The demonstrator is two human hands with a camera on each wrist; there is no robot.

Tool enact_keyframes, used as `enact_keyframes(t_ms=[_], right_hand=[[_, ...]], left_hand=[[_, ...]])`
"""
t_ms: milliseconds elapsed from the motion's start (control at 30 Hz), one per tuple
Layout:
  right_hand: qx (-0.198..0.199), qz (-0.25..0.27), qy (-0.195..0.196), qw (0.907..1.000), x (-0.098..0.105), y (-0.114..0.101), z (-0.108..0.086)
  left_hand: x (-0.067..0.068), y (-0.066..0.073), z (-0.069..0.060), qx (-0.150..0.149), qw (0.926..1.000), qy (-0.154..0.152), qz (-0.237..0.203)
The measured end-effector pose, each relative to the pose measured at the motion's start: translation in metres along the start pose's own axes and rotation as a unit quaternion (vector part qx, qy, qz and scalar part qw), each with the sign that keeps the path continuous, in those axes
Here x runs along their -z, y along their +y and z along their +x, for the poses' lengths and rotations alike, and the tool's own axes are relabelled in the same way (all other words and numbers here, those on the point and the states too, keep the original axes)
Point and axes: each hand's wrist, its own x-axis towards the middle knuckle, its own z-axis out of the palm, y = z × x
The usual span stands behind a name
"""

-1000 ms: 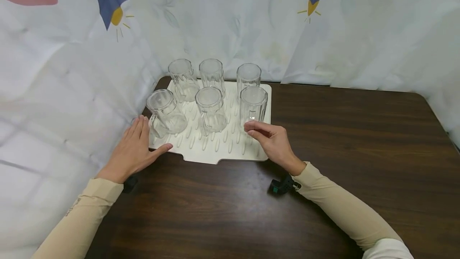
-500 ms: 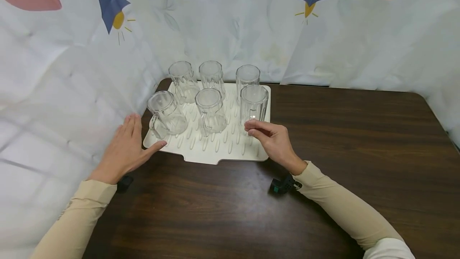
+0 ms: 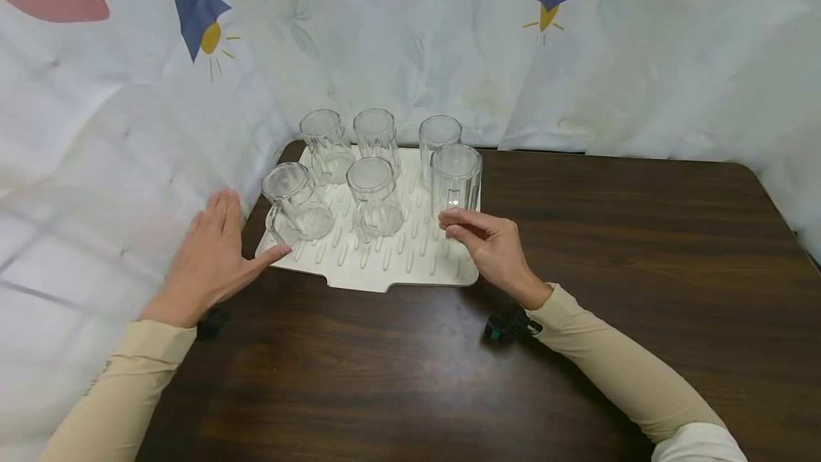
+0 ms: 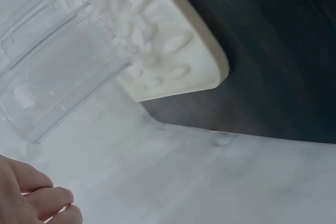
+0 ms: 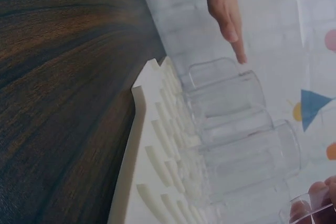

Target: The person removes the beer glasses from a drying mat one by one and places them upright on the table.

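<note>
My right hand (image 3: 497,252) pinches the handle of a clear glass mug (image 3: 457,170) at the front right of a cream ridged drainer tray (image 3: 359,275). In the right wrist view its fingers (image 5: 319,195) show on the clear handle at the lower right corner. My left hand (image 3: 208,259), fingers straight and thumb spread, is off the tray's left side, holding nothing. Nearest to it is the front left glass mug (image 3: 296,198), also seen in the left wrist view. A front middle mug (image 3: 374,194) stands between them.
Behind stand three more glass mugs: back left (image 3: 327,145), back middle (image 3: 375,135) and back right (image 3: 438,135). The tray lies on a dark wooden table (image 3: 609,248). A white patterned curtain (image 3: 398,41) closes in the back and left.
My left hand has drawn away to the left from the tray and front left mug. The mug in my right hand has risen slightly, while the other mugs stay put.
</note>
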Motion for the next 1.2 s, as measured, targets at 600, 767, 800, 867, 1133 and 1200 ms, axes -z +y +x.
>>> enact_keyframes(t_ms=[600,767,800,867,1133,1200], right_hand=[[0.026,-0.04,0.008,0.9988,0.016,-0.016,0.004],[0.041,-0.06,0.006,0.9973,0.023,-0.02,0.005],[0.045,-0.065,0.006,0.9968,0.024,-0.02,0.006],[0.054,-0.073,0.006,0.9958,0.026,-0.021,0.007],[0.104,-0.126,0.013,0.9865,0.036,-0.025,0.009],[0.118,-0.135,0.016,0.9836,0.038,-0.026,0.009]], left_hand=[[0.029,0.045,0.008,-0.049,0.9968,0.037,-0.052],[0.032,0.07,0.01,-0.076,0.9938,0.032,-0.076],[0.033,0.074,0.011,-0.086,0.9927,0.04,-0.074],[0.033,0.081,0.012,-0.103,0.9908,0.052,-0.071],[0.03,0.106,0.02,-0.133,0.9834,0.069,-0.102],[0.028,0.111,0.023,-0.144,0.9795,0.08,-0.115]])
